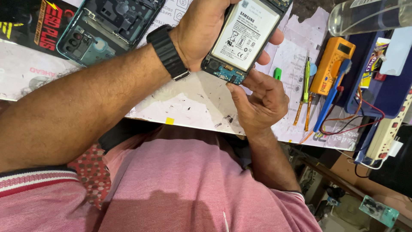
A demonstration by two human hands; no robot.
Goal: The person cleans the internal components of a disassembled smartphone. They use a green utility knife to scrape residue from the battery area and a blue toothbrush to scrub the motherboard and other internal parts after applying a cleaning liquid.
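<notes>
Head view: left hand [206, 30] wrapped around opened phone [245, 36] above the table [193, 103]; right hand [259, 101] half curled, empty, fingertip pressing the blue board [229, 75]. Could crack a connector if pushed too hard

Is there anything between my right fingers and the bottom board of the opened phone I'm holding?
Nothing visible. The left hand holds the phone up off the table, and the right hand has a fingertip already at the blue bottom board, with no tool, cable or cover between them.
</notes>
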